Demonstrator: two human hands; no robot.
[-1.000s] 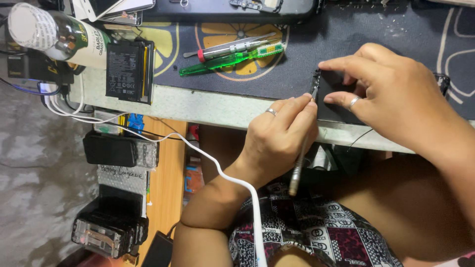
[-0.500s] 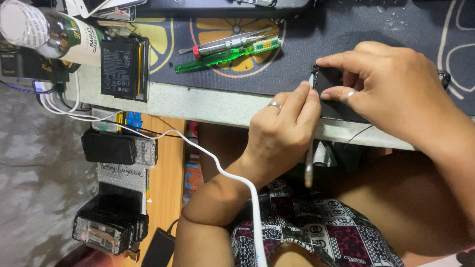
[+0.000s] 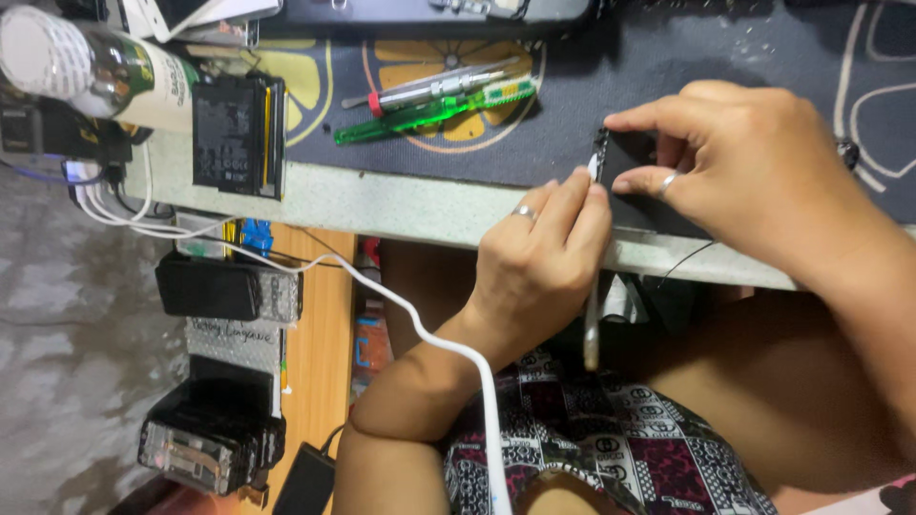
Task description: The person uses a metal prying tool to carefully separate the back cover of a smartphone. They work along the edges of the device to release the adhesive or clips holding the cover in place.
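Observation:
My right hand (image 3: 754,172) pinches a small flat black device (image 3: 641,195) that lies on the dark mat (image 3: 572,143) near the table's front edge. My left hand (image 3: 539,262), a ring on one finger, grips a slim pale tool (image 3: 592,329). The tool's tip touches the device's left edge, just under my right index finger. The tool's handle hangs down past the table edge over my lap. Most of the device is hidden under my right hand.
A green and a red-handled screwdriver (image 3: 429,100) lie on the mat. A black battery (image 3: 237,135) and a bottle (image 3: 86,67) sit at the left. A white cable (image 3: 429,334) crosses my left forearm. Black boxes (image 3: 212,286) stand on a wooden shelf below the pale table edge (image 3: 401,205).
The tool has swung from a slant to nearly straight up and down, and my left hand has closed in on the device's edge. My right hand keeps its hold.

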